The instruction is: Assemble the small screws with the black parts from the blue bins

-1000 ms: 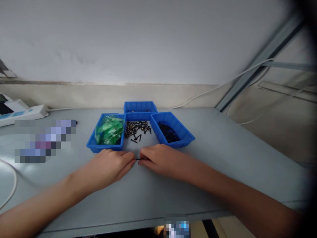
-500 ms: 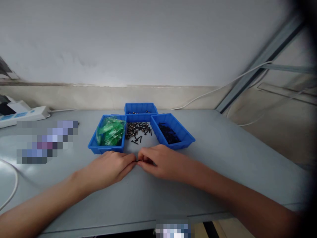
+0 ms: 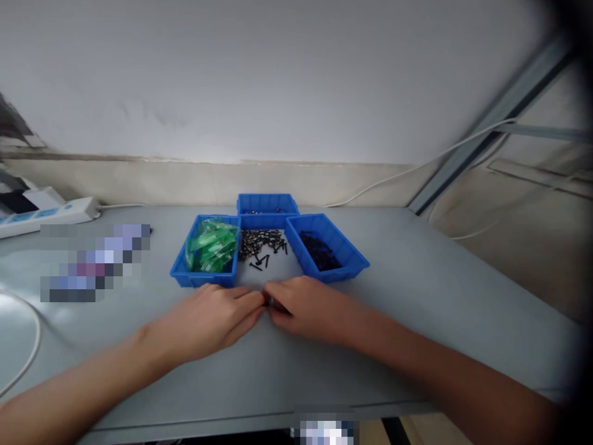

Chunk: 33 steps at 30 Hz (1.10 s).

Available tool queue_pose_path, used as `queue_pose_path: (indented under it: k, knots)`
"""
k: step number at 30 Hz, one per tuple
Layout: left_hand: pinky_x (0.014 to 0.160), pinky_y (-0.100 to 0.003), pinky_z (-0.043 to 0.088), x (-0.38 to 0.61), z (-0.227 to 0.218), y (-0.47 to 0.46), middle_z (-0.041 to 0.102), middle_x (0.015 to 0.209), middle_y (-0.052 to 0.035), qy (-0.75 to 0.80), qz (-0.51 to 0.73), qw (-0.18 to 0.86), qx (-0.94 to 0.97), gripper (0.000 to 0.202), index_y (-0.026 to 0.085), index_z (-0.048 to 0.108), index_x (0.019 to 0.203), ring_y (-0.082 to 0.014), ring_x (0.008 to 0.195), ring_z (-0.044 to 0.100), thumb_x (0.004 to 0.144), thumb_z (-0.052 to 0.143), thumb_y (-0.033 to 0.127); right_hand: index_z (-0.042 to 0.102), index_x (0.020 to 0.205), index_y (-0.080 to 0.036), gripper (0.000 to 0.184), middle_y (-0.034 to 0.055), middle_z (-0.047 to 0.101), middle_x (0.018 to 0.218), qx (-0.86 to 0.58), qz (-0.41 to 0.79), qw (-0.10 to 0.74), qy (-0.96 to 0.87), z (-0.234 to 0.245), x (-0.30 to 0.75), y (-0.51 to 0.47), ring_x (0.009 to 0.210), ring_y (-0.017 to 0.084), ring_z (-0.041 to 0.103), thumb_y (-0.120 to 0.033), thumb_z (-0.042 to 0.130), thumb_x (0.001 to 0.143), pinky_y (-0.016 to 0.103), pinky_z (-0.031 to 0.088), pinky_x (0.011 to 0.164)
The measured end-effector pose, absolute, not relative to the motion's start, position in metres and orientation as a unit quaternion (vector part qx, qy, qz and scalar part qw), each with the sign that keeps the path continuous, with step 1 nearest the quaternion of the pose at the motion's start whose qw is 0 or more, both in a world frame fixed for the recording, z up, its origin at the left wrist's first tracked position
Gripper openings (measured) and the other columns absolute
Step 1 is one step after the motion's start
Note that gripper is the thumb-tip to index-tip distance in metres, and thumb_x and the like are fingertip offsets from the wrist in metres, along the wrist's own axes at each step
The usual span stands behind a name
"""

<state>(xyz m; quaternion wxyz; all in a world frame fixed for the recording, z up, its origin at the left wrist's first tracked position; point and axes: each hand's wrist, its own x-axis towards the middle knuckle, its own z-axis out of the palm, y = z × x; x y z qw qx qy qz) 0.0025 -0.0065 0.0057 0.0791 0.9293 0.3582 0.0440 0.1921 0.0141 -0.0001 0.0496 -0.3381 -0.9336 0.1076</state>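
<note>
My left hand point(image 3: 227, 315) and my right hand point(image 3: 308, 309) meet fingertip to fingertip low over the table. Both are closed in a pinch on a small dark piece, mostly hidden by the fingers, whose kind I cannot make out. Just beyond them lies a loose pile of dark and brassy screws point(image 3: 262, 243), a few strays nearest my fingers. On the left stands a blue bin point(image 3: 204, 283) with green plastic packets point(image 3: 213, 247) in clear film. The right-hand blue bin point(image 3: 349, 262) holds small black pieces point(image 3: 320, 252). A third blue bin point(image 3: 267, 203) at the back has small metal pieces in it.
The grey table point(image 3: 417, 278) runs back to a wall. A white power strip point(image 3: 69, 213) lies at the far left, with a white cable point(image 3: 34, 343) looping in front. A blurred-out object point(image 3: 95, 262) is on the left. A metal frame point(image 3: 463, 145) slants up at the right.
The whole view has shifted slightly, so the bins appear a little farther right. My hands are still together, fingertips pressed closer, and the dark piece between them is more covered.
</note>
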Motion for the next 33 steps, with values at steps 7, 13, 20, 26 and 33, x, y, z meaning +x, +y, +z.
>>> queue_pose_path:
  k: [7,13,20,26,33]
  knots:
    - [0.050,-0.024,0.034,0.001,0.008,-0.001,0.054,0.061,0.0012,0.423,0.019,0.053,0.904,0.023,0.018,0.045,0.081,-0.0145,0.056,0.056,0.091,0.026,0.027,0.051,0.084,-0.016,0.018,0.0020,0.058,0.070,-0.348,0.049,0.105,-0.930,0.004,0.194,0.015,0.061,0.014,0.053,-0.024,0.035,0.087,0.026,0.035,0.057]
    - [0.046,-0.025,0.031,-0.001,0.003,0.000,0.057,0.064,-0.0010,0.440,0.025,0.050,0.896,0.022,0.017,0.042,0.087,-0.0163,0.053,0.057,0.092,0.021,0.024,0.047,0.103,-0.013,0.022,0.0100,0.055,0.097,-0.299,0.014,0.152,-0.942,0.004,0.196,0.018,0.090,0.019,0.051,-0.024,0.040,0.085,0.031,0.040,0.075]
    - [0.048,-0.024,0.032,0.000,0.007,-0.002,0.054,0.062,0.0005,0.437,0.022,0.089,0.895,0.022,0.018,0.042,0.082,-0.0151,0.055,0.056,0.091,0.024,0.025,0.054,0.082,-0.015,0.015,0.0046,0.057,0.078,-0.188,-0.041,0.079,-0.978,0.011,0.199,0.020,0.076,0.017,0.050,-0.020,0.040,0.082,0.028,0.039,0.066]
    - [0.052,-0.024,0.034,-0.001,0.012,-0.001,0.053,0.062,0.0013,0.427,0.046,0.112,0.896,0.025,0.019,0.047,0.087,-0.0141,0.058,0.055,0.091,0.027,0.034,0.056,0.084,-0.014,0.017,0.0071,0.058,0.077,-0.341,-0.182,0.171,-0.906,0.023,0.212,0.030,0.079,0.020,0.051,-0.016,0.039,0.080,0.030,0.037,0.071]
    - [0.054,-0.022,0.039,-0.008,0.023,-0.015,0.053,0.063,0.0015,0.253,0.163,0.156,0.941,0.022,0.018,0.054,0.072,-0.0093,0.059,0.050,0.087,0.041,0.027,0.056,0.097,-0.014,0.030,0.0114,0.061,0.086,-0.538,-0.218,0.169,-0.797,0.019,0.227,0.048,0.082,0.025,0.053,-0.036,0.041,0.085,0.036,0.039,0.071]
